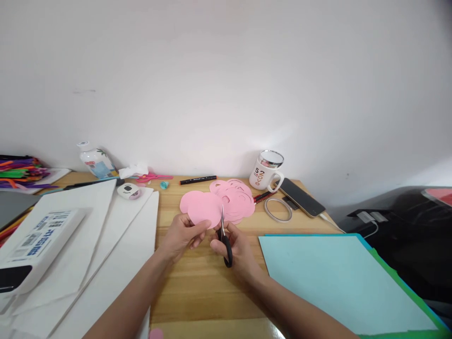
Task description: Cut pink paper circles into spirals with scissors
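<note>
Scissors (225,239) sit mid-frame in the right hand's (240,252) grip, blades pointing pretty much straight up-frame at the right edge of the pink paper (203,207) the left hand (181,235) pinches.

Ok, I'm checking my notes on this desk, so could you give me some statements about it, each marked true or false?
1. The right hand holds scissors. True.
2. The left hand holds blue paper. False: the left hand holds pink paper.
3. The mug lies on its side. False: the mug stands upright.
4. The phone has a cable plugged in. True.
5. The bottle is right of the mug. False: it is left.
</note>
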`<state>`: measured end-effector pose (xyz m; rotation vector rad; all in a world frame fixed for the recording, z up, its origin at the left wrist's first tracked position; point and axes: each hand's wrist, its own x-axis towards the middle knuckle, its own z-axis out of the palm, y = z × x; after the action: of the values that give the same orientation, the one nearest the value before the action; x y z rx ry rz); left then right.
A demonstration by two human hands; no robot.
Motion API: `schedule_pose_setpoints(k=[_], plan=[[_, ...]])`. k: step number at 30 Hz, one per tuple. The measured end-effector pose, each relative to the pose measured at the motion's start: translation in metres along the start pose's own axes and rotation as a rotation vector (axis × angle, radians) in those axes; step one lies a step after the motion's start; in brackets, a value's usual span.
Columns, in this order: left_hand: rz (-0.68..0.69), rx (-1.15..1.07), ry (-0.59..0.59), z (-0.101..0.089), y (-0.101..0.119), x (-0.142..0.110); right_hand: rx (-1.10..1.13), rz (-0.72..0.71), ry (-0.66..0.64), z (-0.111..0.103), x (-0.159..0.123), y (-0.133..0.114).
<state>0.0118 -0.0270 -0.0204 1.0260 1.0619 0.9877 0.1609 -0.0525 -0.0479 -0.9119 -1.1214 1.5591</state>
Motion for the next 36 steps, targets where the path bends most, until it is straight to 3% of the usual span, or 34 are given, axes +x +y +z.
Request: schedule_pose_setpoints(k=[13,21,36], plan=[[0.036,0.009,0.053,0.0024,0.0045,-0.0005,-0.037,0.029,0.021,0.0018,-0.0015,-0.0021],[0.006,-0.078,0.021,0.0010,0.0044,-0.0006,-0.045,0.057,0.017,0.0047,-0.0026,-0.0016],[0.020,-0.008,-0.003,0.0001,-0.0011,-0.0006,-0.026,-0.030,0.013,0.0005,0.0003,-0.0047]])
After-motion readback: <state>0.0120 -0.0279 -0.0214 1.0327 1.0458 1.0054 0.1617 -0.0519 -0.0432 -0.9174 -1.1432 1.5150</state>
